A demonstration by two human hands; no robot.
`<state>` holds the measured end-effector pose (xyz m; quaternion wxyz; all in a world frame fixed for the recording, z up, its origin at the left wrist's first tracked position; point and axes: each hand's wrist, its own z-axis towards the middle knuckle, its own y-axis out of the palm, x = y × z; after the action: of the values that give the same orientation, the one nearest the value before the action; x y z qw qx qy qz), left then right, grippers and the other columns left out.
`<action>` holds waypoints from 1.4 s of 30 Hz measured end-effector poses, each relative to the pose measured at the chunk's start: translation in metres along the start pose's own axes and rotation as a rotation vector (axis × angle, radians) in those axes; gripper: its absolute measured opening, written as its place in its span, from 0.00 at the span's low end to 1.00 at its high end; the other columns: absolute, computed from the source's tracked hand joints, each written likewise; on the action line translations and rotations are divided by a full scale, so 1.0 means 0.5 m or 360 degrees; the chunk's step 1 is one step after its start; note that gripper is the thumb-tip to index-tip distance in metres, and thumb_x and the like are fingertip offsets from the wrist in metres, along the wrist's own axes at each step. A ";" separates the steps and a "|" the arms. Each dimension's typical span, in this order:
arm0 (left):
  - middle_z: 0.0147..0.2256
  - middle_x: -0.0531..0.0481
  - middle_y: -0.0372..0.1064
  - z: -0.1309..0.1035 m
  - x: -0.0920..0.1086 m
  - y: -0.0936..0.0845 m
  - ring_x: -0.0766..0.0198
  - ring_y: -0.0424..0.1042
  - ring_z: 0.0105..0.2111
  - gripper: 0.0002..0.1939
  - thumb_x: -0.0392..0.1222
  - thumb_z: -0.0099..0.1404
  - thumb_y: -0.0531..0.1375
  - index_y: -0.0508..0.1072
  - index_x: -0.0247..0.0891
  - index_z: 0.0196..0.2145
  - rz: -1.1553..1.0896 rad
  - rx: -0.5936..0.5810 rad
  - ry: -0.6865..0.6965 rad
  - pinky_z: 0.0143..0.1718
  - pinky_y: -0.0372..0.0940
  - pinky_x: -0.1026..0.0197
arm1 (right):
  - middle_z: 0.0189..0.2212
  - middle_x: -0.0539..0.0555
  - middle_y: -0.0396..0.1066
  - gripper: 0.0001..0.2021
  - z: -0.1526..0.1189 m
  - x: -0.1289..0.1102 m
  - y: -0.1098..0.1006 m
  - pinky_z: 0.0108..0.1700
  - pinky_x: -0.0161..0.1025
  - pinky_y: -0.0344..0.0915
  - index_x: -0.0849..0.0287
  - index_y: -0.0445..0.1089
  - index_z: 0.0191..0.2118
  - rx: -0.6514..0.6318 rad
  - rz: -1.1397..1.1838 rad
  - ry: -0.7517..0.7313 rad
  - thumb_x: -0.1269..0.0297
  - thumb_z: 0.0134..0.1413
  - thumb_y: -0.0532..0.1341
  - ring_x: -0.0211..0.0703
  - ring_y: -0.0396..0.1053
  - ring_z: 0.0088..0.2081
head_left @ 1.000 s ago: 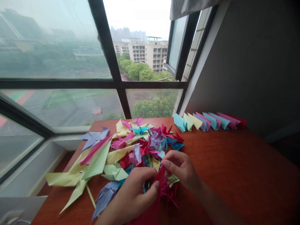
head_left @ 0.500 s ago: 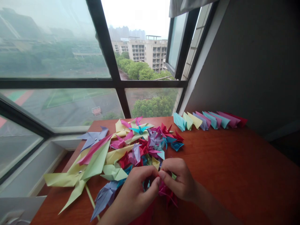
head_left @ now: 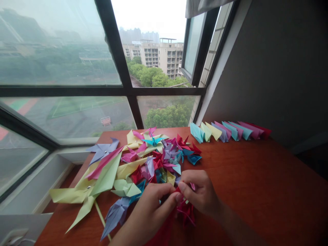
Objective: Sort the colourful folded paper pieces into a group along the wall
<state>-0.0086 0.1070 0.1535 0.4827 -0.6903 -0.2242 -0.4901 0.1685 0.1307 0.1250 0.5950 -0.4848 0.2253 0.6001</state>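
Note:
A small red paper piece (head_left: 177, 190) shows between the fingertips of both hands, low in the middle of the view. My left hand (head_left: 153, 208) pinches it from the left, thumb and index finger together. From the right, my right hand (head_left: 198, 191) pinches it with thumb and bent index finger. Most of the piece is hidden by the fingers. Just below my right hand lies a dark pink folded paper (head_left: 186, 212). Behind the hands is a heap of folded papers in many colours, with a purple one (head_left: 169, 150) among them.
A yellow pinwheel (head_left: 88, 188) and a blue-purple folded paper (head_left: 116, 213) lie at the left of the brown table (head_left: 246, 177). Several folded paper planes (head_left: 225, 131) stand in a row at the back right, by the wall. Windows rise behind.
Both hands have shifted slightly right. The fingertips have parted a little, and more of the red paper shows between them.

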 end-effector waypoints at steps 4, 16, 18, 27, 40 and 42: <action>0.19 0.58 0.56 0.001 -0.001 0.000 0.68 0.56 0.22 0.22 0.47 0.73 0.52 0.59 0.39 0.21 0.0008 0.0006 -0.0017 0.26 0.50 0.64 | 0.17 0.46 0.56 0.17 0.000 0.005 -0.011 0.25 0.33 0.49 0.59 0.59 0.19 0.0097 0.0056 0.0109 0.67 0.58 0.58 0.32 0.54 0.21; 0.20 0.55 0.65 -0.003 0.005 -0.025 0.69 0.62 0.21 0.24 0.49 0.75 0.50 0.66 0.38 0.22 -0.0128 -0.0156 -0.0037 0.23 0.54 0.68 | 0.16 0.46 0.58 0.20 0.016 0.069 -0.071 0.23 0.32 0.52 0.58 0.62 0.20 0.0742 0.0592 0.0450 0.58 0.60 0.62 0.33 0.55 0.20; 0.21 0.53 0.70 -0.005 0.005 -0.026 0.68 0.65 0.21 0.24 0.49 0.75 0.50 0.69 0.37 0.23 -0.0206 -0.0164 -0.0066 0.23 0.56 0.69 | 0.17 0.46 0.60 0.17 0.019 0.067 -0.060 0.23 0.32 0.53 0.58 0.65 0.23 0.0749 0.0613 0.0510 0.55 0.60 0.62 0.33 0.56 0.20; 0.21 0.50 0.76 0.000 -0.009 -0.018 0.64 0.72 0.21 0.17 0.48 0.72 0.55 0.69 0.39 0.26 -0.0401 0.0013 -0.0120 0.25 0.63 0.67 | 0.23 0.51 0.70 0.17 0.012 0.042 -0.031 0.26 0.32 0.62 0.61 0.73 0.32 0.0199 0.0662 0.0640 0.49 0.60 0.62 0.36 0.64 0.24; 0.23 0.54 0.66 -0.002 -0.004 -0.028 0.66 0.64 0.25 0.19 0.48 0.73 0.53 0.71 0.37 0.27 -0.0051 0.0216 0.0081 0.28 0.58 0.66 | 0.21 0.46 0.59 0.22 0.011 0.036 -0.027 0.25 0.31 0.52 0.61 0.66 0.27 -0.0248 0.0243 0.0405 0.49 0.66 0.56 0.32 0.54 0.24; 0.26 0.53 0.70 0.000 -0.006 -0.029 0.64 0.68 0.28 0.16 0.47 0.72 0.54 0.73 0.37 0.31 -0.0122 0.0229 0.0068 0.31 0.60 0.65 | 0.20 0.45 0.58 0.22 0.010 0.033 -0.024 0.26 0.32 0.51 0.60 0.62 0.24 -0.0354 0.0096 0.0297 0.50 0.67 0.55 0.32 0.54 0.23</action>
<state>-0.0212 0.1135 0.1571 0.5165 -0.6343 -0.2747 -0.5054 0.1809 0.1455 0.1170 0.4959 -0.5944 0.2261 0.5913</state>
